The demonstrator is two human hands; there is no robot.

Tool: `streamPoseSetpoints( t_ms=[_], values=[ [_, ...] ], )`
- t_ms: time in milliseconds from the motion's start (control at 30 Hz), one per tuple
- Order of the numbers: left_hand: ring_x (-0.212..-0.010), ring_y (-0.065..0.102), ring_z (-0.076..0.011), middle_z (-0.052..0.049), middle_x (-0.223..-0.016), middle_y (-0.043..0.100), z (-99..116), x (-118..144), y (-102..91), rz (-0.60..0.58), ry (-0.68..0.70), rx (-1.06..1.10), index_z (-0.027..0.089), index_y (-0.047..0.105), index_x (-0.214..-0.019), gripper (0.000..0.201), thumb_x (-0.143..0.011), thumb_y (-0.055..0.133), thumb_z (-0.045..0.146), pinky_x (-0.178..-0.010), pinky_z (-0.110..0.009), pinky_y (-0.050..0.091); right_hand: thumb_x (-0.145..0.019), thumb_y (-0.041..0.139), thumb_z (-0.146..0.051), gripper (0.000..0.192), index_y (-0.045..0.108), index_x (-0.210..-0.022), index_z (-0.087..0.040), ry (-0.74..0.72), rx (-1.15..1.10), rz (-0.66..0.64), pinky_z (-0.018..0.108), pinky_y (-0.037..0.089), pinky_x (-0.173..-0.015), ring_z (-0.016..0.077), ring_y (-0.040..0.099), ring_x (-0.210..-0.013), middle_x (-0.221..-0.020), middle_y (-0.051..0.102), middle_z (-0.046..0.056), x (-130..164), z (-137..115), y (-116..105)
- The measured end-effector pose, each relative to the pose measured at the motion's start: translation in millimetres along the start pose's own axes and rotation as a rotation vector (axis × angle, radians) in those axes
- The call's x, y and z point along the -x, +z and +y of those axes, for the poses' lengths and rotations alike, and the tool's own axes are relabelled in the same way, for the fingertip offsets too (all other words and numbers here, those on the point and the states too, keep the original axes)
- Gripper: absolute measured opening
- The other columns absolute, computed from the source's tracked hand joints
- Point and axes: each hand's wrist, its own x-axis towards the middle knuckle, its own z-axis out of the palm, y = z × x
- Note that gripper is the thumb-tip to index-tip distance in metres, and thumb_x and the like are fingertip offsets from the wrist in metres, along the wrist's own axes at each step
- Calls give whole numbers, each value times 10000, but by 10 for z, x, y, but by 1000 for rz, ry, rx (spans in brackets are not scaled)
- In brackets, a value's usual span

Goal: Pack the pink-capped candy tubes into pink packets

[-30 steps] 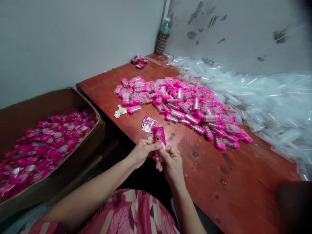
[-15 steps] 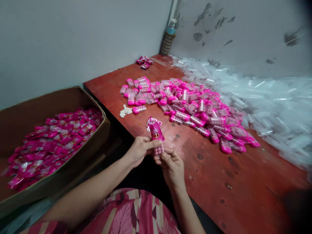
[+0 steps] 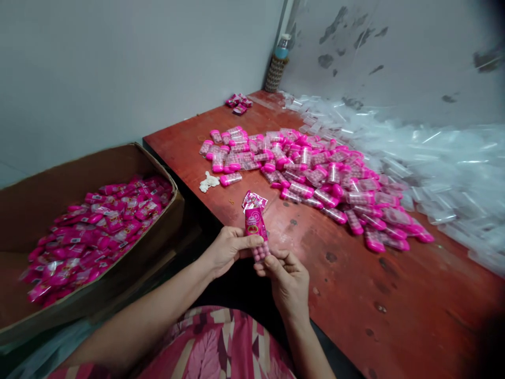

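Note:
Between my hands, at the near edge of the red table, is a small clear candy container [image 3: 261,251] filled with pink balls, its upper part covered by a printed pink sleeve [image 3: 255,222]. My left hand [image 3: 232,248] pinches it from the left, thumb over the sleeve's lower edge. My right hand [image 3: 287,273] grips the bottom end between thumb and fingers. Just beyond lies a small stack of flat pink-and-white printed sleeves [image 3: 254,200]. Farther back spreads a heap of unsleeved candy containers [image 3: 302,189] with bright pink caps.
At left stands a cardboard box [image 3: 158,164] holding many sleeved pink containers [image 3: 114,216]. Clear plastic pieces [image 3: 426,158] pile along the table's [image 3: 347,300] right side. A white crumpled lump [image 3: 209,181], pink packets [image 3: 239,103] and a bottle in a woven holder [image 3: 277,66] are farther back.
The view has shifted slightly, so the scene sits a little more to the right. The sleeve in my hands looks straighter and flatter around the container; both hands keep their grip.

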Motion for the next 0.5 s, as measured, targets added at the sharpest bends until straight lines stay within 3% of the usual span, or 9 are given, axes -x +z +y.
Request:
streamPoseSetpoints(
  t_ms=[100,200,367,500],
  values=[
    [-601,572,-121,-62,-643,631,-17,7,20,-19,74,64,72,654,-653,181,-653,680,251,-678,-285,449,-693,681,-210,171,598,-832,-153,-36,87,43,250,552,-552,145,651,-557,-659,683,13,40,-36,-9],
    [-579,554,-108,-36,-606,606,-57,7,75,34,141,124,87,636,-615,199,-667,668,276,-648,-272,445,-705,670,-225,179,594,-849,-151,-74,121,83,259,554,-566,149,654,-578,-677,683,17,67,-47,9],
    [-523,527,-88,-25,-577,597,-181,35,139,129,108,35,75,660,-655,194,-611,713,256,-560,-232,431,-691,680,-231,166,585,-805,-158,-107,69,114,261,550,-529,148,646,-558,-668,672,5,24,-18,51],
    [-519,543,-91,-23,-570,597,-229,76,138,122,105,65,74,655,-652,166,-640,694,235,-580,-244,458,-666,697,-240,160,576,-736,-163,-76,87,84,231,529,-483,122,619,-490,-595,647,-21,-85,-17,113]
  ],
)
